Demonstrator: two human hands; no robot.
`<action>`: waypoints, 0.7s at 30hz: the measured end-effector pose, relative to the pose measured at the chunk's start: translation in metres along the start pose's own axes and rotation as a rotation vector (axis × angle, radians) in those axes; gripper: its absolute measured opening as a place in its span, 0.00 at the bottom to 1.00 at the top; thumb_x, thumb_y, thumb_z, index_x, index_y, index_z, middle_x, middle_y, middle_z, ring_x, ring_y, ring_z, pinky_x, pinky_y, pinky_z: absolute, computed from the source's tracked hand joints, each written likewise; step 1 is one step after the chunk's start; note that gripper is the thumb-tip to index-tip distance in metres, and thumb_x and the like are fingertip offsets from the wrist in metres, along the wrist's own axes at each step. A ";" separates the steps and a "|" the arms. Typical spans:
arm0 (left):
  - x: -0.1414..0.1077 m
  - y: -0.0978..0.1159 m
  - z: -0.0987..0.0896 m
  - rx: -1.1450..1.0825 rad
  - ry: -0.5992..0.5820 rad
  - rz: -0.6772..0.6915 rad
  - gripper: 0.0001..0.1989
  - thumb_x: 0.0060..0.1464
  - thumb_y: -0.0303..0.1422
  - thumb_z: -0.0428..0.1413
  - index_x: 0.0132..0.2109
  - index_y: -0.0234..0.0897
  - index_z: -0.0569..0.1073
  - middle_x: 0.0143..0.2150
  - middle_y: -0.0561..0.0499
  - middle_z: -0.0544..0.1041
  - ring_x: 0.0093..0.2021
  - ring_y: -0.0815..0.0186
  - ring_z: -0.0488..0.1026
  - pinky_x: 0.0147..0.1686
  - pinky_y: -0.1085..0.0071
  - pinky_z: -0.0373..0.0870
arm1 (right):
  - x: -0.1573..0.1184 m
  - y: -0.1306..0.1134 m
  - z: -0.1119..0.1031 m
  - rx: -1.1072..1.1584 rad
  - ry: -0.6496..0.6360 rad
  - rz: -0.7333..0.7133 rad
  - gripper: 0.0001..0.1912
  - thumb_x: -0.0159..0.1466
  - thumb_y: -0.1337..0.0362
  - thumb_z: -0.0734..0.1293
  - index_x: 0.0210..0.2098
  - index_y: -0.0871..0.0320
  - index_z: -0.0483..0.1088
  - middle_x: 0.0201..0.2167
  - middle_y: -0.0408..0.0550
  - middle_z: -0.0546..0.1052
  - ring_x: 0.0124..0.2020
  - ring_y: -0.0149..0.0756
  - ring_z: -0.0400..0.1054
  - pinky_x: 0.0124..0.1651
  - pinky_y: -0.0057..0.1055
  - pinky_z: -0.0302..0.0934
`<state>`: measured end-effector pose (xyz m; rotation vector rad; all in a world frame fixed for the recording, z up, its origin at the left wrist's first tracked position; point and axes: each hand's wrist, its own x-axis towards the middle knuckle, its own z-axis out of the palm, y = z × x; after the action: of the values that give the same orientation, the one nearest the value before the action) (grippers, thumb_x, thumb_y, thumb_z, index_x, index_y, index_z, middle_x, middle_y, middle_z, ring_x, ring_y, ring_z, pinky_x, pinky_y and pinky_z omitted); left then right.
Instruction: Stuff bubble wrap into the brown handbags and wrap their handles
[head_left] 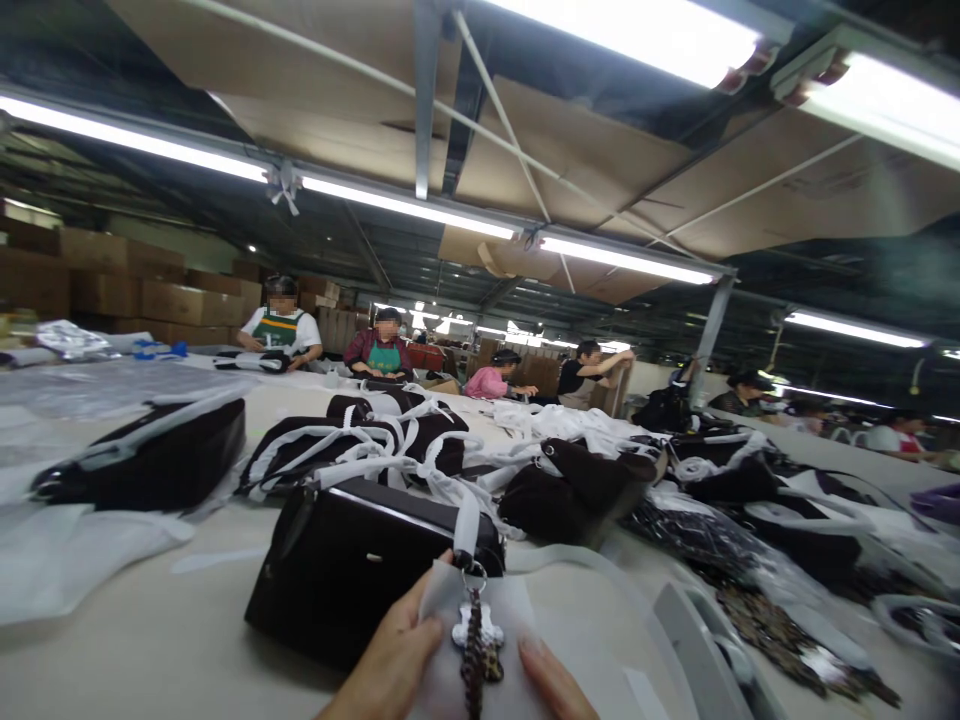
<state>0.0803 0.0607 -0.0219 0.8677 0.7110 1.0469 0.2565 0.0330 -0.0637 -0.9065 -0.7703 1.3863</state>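
Pointing toward wearer, charm (472, 645), long axis fore-and-aft

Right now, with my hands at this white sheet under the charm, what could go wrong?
If the white sheet slips, the metal charm, hanging by a ring, might swing and scratch the glossy black bag beside it. Also, white-wrapped straps lie jumbled behind that bag, so tugging it could possibly snag one.

Black bag (352, 570), silver-and-brown charm (474, 634), white sheet (519, 602) behind charm
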 end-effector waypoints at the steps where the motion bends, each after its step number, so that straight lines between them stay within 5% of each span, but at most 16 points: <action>1: -0.002 0.002 0.003 -0.009 0.005 -0.029 0.27 0.37 0.30 0.61 0.50 0.39 0.75 0.38 0.49 0.82 0.38 0.55 0.79 0.39 0.67 0.72 | 0.002 -0.003 0.001 0.003 -0.002 -0.006 0.32 0.44 0.43 0.78 0.38 0.63 0.80 0.41 0.58 0.82 0.56 0.61 0.68 0.60 0.49 0.60; 8: -0.001 0.028 0.009 -0.112 0.056 -0.331 0.14 0.45 0.37 0.62 0.37 0.30 0.76 0.29 0.43 0.80 0.33 0.53 0.79 0.35 0.64 0.73 | 0.005 -0.023 0.007 -0.140 0.037 -0.052 0.29 0.45 0.46 0.78 0.38 0.62 0.80 0.43 0.55 0.81 0.55 0.57 0.69 0.59 0.45 0.61; 13: -0.002 0.032 0.004 -0.066 -0.003 -0.342 0.18 0.45 0.40 0.65 0.41 0.34 0.77 0.33 0.44 0.81 0.32 0.54 0.79 0.34 0.63 0.74 | -0.001 -0.016 0.006 -0.143 0.008 -0.081 0.30 0.45 0.46 0.79 0.41 0.58 0.80 0.44 0.53 0.81 0.55 0.56 0.69 0.60 0.42 0.61; 21: 0.014 0.042 0.016 -0.039 0.056 -0.410 0.16 0.57 0.36 0.52 0.38 0.25 0.77 0.32 0.38 0.81 0.30 0.56 0.78 0.37 0.62 0.75 | 0.011 -0.035 0.012 0.012 -0.175 0.082 0.31 0.52 0.41 0.73 0.40 0.63 0.80 0.41 0.58 0.82 0.52 0.57 0.72 0.57 0.48 0.63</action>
<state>0.0804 0.0794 0.0212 0.6253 0.8702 0.7166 0.2629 0.0460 -0.0276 -0.8226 -0.8639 1.5556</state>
